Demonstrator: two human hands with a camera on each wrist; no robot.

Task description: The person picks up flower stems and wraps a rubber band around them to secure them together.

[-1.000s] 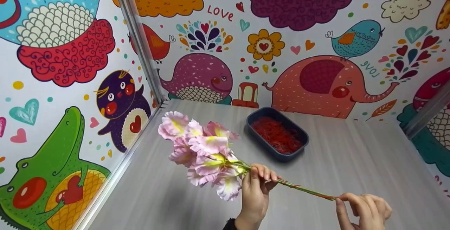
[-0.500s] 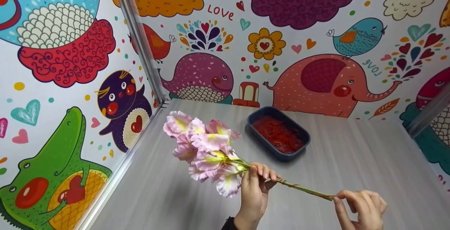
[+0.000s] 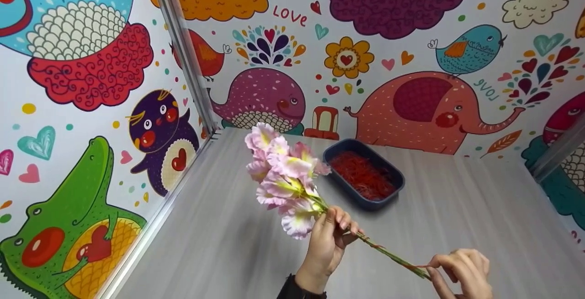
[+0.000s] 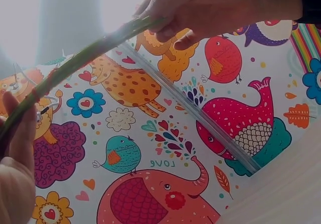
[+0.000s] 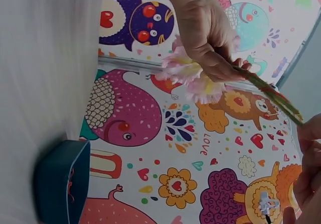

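A bunch of pink artificial flowers with yellow centres (image 3: pixel 288 173) slants across the head view, its blooms at the upper left. My left hand (image 3: pixel 327 244) grips the green stems just below the blooms, thumb and fingers round them. Thin red string (image 3: pixel 418 266) is wound along the stems (image 5: pixel 263 86). Near the stem ends, my right hand (image 3: pixel 461 271) pinches the loose part of this string between thumb and index finger. In the right wrist view my left hand (image 5: pixel 205 43) hides part of the blooms. The left wrist view shows the stems (image 4: pixel 75 66) running between both hands.
A dark blue tray (image 3: pixel 395 194) holding tangled red shreds (image 3: pixel 363 175) stands behind the hands on the grey table (image 3: pixel 205 244). Walls printed with cartoon animals (image 3: pixel 411 111) enclose the table at the back and sides. A metal frame strip (image 3: pixel 180 52) runs up the left corner.
The blooms have swung up and to the right, while the stem ends have dipped. My right hand has moved a little left, and the string at its fingertips now stands off from the stems.
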